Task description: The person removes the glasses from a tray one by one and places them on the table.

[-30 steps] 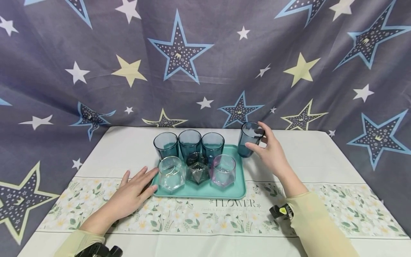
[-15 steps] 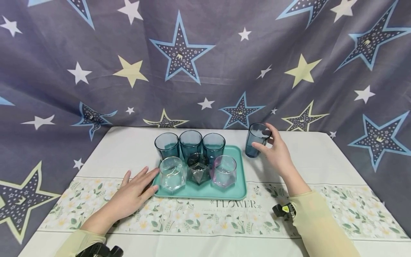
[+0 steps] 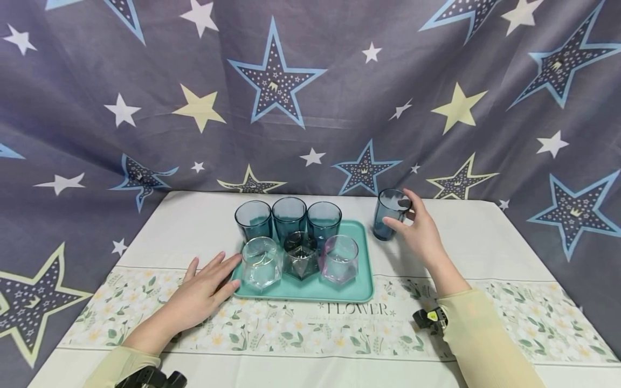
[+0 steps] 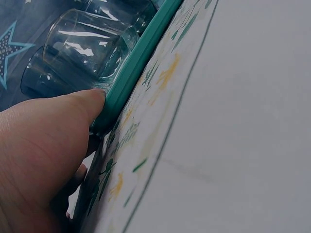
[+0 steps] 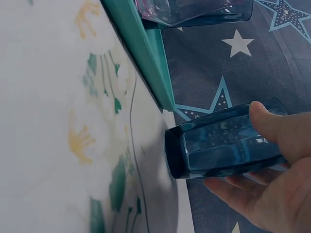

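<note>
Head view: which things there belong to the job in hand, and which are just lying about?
Likely the job:
- blue glass in the right hand, off the tray
- teal tray, touched by the left hand
- on it, three more blue glasses and clear, dark and pink-tinted low glasses

Likely just setting:
- flower-print tablecloth
- star-patterned backdrop

Soft, even light fills the head view, brightest on the white tablecloth; a faint, blurry-edged shadow lies toward four o'clock, below the right hand. Both wrist views are dimmer and greyer. In the left, white glare streaks the clear glass near eleven o'clock. In the right, printed flowers around eight o'clock smear softly, and grey shadow pools at six, beside the blue glass.
</note>
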A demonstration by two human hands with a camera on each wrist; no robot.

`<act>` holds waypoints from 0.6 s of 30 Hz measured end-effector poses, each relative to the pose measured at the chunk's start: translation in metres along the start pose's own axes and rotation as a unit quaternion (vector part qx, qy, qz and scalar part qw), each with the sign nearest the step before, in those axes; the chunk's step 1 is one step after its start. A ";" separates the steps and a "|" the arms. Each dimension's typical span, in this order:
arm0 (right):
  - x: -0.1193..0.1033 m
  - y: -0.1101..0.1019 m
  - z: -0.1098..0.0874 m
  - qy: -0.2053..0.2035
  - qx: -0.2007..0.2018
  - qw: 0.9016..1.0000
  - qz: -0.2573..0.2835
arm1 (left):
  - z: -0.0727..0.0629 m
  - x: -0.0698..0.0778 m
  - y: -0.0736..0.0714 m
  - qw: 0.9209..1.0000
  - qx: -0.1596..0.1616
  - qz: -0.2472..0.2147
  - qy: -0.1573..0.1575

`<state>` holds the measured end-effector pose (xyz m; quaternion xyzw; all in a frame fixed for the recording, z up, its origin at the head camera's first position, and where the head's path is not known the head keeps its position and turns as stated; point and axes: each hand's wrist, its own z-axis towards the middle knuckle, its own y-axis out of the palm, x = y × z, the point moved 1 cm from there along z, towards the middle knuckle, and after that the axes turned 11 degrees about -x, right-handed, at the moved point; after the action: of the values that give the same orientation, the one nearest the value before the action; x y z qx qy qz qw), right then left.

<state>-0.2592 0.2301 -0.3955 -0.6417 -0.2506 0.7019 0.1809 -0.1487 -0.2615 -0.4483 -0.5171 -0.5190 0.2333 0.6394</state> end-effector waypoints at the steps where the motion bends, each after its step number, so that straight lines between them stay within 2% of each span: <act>1: 0.001 0.000 0.000 0.001 -0.001 1.000 -0.001 | 0.000 0.000 0.000 1.000 0.000 0.001 0.001; 18: 0.007 -0.001 0.001 -0.004 -0.039 0.999 0.004 | 0.001 -0.005 0.003 1.000 -0.006 -0.007 -0.005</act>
<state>-0.2612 0.2348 -0.4008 -0.6468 -0.2754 0.6948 0.1522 -0.1511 -0.2643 -0.4532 -0.5159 -0.5271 0.2283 0.6355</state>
